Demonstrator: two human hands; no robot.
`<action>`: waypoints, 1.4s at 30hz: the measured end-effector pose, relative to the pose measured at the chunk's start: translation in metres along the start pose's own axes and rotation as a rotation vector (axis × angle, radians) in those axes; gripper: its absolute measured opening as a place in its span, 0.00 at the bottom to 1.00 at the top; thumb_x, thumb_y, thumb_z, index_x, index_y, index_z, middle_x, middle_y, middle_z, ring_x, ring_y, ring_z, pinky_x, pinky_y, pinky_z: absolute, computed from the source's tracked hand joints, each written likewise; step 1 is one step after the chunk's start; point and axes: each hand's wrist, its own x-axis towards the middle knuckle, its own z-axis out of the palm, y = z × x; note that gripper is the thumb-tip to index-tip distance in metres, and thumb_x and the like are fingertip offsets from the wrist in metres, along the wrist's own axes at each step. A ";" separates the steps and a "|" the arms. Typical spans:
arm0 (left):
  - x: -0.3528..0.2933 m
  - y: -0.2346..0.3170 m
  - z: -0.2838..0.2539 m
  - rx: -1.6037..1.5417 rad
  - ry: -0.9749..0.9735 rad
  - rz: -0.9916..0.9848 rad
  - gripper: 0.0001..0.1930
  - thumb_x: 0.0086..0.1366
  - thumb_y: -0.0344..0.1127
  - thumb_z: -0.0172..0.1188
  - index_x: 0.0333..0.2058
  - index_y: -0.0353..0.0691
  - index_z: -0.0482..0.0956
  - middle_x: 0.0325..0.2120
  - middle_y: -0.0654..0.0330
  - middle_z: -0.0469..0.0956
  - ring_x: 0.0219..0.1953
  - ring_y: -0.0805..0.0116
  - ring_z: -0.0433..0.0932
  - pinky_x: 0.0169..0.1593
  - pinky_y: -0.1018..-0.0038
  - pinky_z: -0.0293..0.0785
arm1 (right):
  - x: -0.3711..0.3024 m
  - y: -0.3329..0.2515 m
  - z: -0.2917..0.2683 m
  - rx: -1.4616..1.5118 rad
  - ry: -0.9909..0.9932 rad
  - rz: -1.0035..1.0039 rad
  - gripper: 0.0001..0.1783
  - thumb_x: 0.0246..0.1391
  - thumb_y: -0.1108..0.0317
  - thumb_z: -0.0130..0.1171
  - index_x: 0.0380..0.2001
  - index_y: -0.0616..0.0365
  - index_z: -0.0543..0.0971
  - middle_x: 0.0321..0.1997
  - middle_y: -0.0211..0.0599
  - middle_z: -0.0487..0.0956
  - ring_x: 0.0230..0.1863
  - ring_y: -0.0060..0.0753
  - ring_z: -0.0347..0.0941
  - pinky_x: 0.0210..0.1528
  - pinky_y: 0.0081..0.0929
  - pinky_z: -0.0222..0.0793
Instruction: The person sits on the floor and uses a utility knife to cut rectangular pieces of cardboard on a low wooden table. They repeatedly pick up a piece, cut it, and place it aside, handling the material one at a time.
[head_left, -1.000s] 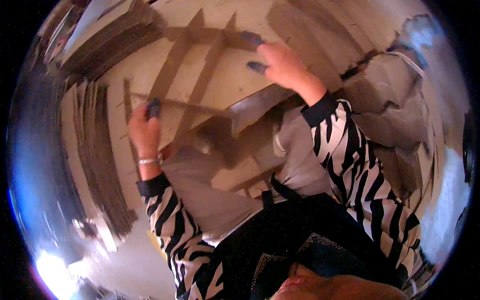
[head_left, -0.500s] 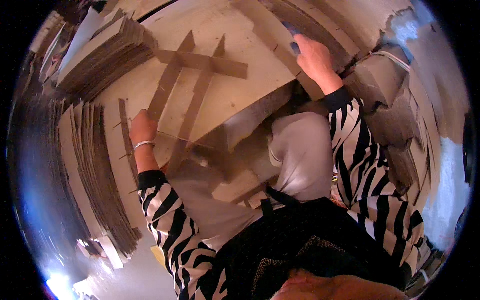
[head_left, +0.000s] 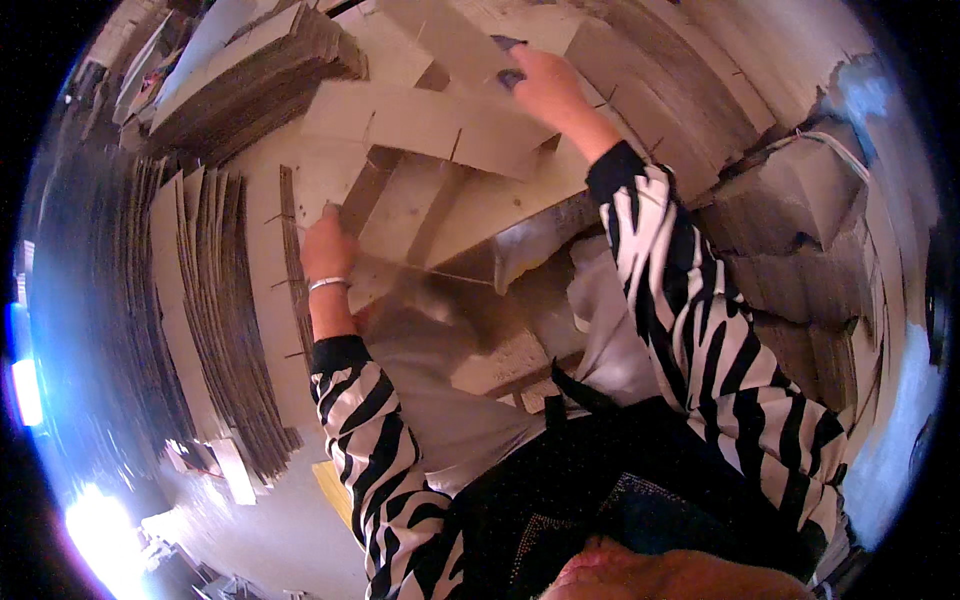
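Note:
My left hand [head_left: 328, 245], a bracelet at its wrist, is closed at the near end of a long cardboard strip [head_left: 372, 195]. A second long strip [head_left: 435, 212] runs beside it. Across both lies a wide cardboard strip [head_left: 425, 120] with two slits, its broad face showing. My right hand [head_left: 555, 92] reaches over the far side of the table, dark covers on its thumb and finger. Between these fingertips is a blurred cardboard strip [head_left: 445, 38], which they appear to pinch.
A stack of cardboard [head_left: 250, 85] stands at the far left, and upright cardboard sheets [head_left: 215, 300] line the left side. Slit cardboard strips [head_left: 650, 85] are stacked at the right. Bundled cardboard [head_left: 790, 190] sits farther right. The table's edge [head_left: 550, 210] faces my legs.
My right hand has moved left from the right-hand stack, with a strip at its fingers. A wide slit face now shows across the long strips. The whole view has shifted a little.

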 end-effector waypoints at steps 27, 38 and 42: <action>0.002 0.036 -0.012 -0.033 -0.009 -0.034 0.10 0.56 0.34 0.53 0.38 0.43 0.76 0.36 0.48 0.81 0.41 0.46 0.79 0.40 0.53 0.75 | -0.075 -0.069 -0.008 -0.254 -0.484 -0.227 0.14 0.50 0.71 0.55 0.42 0.52 0.74 0.28 0.43 0.79 0.34 0.51 0.79 0.30 0.50 0.71; -0.013 0.008 -0.013 -0.035 -0.015 -0.061 0.10 0.56 0.35 0.55 0.38 0.41 0.76 0.35 0.48 0.81 0.40 0.45 0.79 0.39 0.53 0.76 | -0.043 -0.073 -0.016 -0.056 -0.364 -0.164 0.17 0.50 0.66 0.55 0.46 0.50 0.76 0.37 0.42 0.80 0.42 0.52 0.77 0.38 0.49 0.72; 0.010 0.042 -0.004 -0.056 -0.018 0.043 0.11 0.56 0.34 0.55 0.38 0.41 0.75 0.35 0.47 0.81 0.40 0.45 0.79 0.39 0.53 0.76 | -0.045 -0.007 -0.030 -0.316 -0.221 -0.026 0.21 0.48 0.62 0.57 0.48 0.52 0.76 0.43 0.43 0.78 0.47 0.51 0.74 0.45 0.46 0.71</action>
